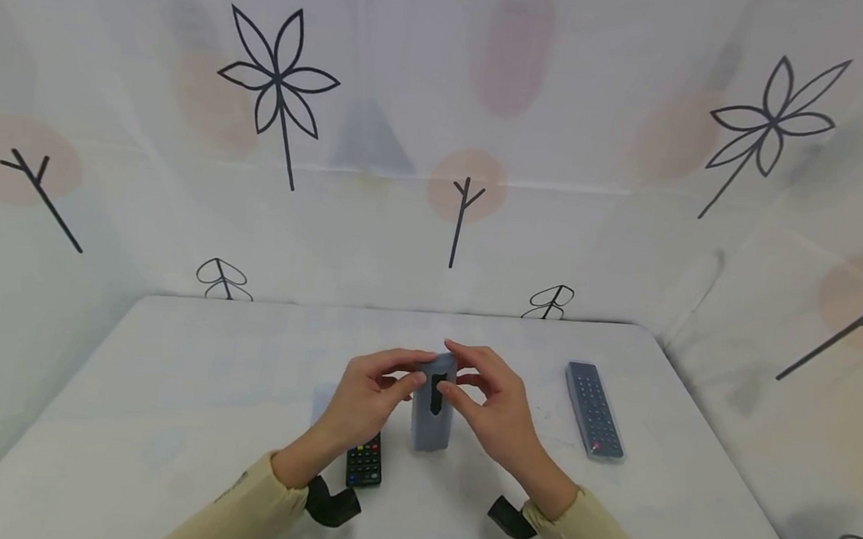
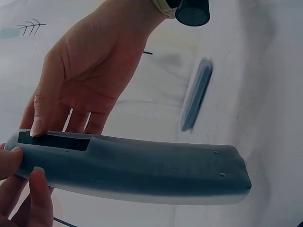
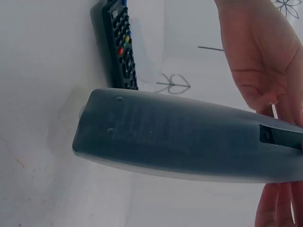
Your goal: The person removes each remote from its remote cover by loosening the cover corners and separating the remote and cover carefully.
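A remote in a grey silicone sleeve [image 1: 432,411] stands tilted at the middle of the table, its lower end near or on the surface. Both hands hold its upper end, where a dark slot shows. My left hand [image 1: 411,370] pinches it from the left with thumb and fingers. My right hand [image 1: 463,372] pinches it from the right. In the left wrist view the sleeve [image 2: 142,170] fills the frame, with the right hand [image 2: 85,75] behind it. The right wrist view shows the sleeve [image 3: 180,142] with the left hand [image 3: 258,56] beyond.
A bare black remote [image 1: 364,461] with coloured buttons lies on the white table [image 1: 168,385] under my left wrist, and shows as the black remote [image 3: 120,47] in the right wrist view. Another sleeved remote [image 1: 594,410] lies at the right. Patterned cloth walls surround the table.
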Action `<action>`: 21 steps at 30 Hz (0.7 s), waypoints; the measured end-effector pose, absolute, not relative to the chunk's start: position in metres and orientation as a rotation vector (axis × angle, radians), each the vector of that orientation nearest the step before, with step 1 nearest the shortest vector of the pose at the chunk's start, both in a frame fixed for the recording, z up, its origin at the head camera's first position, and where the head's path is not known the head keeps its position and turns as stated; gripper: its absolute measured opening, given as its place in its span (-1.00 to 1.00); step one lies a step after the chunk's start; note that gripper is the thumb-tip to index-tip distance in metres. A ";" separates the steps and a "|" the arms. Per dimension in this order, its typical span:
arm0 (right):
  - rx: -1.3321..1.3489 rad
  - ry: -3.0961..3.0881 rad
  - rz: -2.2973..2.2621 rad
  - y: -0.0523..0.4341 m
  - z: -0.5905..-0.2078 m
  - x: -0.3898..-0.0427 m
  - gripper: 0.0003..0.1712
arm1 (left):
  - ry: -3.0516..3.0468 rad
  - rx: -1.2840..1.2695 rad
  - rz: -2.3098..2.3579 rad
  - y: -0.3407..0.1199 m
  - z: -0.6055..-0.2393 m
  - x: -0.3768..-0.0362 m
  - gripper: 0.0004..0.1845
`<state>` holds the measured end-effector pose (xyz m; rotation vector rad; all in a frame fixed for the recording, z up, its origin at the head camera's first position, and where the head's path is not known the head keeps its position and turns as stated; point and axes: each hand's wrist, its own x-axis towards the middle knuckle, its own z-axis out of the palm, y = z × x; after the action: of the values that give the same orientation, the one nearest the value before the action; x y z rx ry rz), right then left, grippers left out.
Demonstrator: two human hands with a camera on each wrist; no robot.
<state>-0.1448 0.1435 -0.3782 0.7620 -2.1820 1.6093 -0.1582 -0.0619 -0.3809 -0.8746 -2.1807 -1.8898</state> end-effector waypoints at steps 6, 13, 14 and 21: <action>0.741 -2.172 1.645 0.142 -0.379 -0.146 -0.47 | -2.198 -0.900 -1.862 -0.061 -0.384 -0.161 -0.70; 0.708 -2.174 1.669 0.140 -0.385 -0.148 -0.52 | -2.241 -0.890 -1.867 -0.062 -0.388 -0.163 -0.71; 0.705 -2.176 1.668 0.140 -0.385 -0.148 -0.53 | -2.250 -0.888 -1.858 -0.063 -0.388 -0.163 -0.71; 0.731 -2.171 1.612 0.136 -0.387 -0.148 -0.60 | -2.228 -0.862 -1.766 -0.062 -0.391 -0.161 -0.71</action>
<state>-0.1475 0.1355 -0.3867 0.7311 -2.1710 1.6125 -0.1605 -0.0616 -0.3906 -0.8623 -2.2284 -1.7664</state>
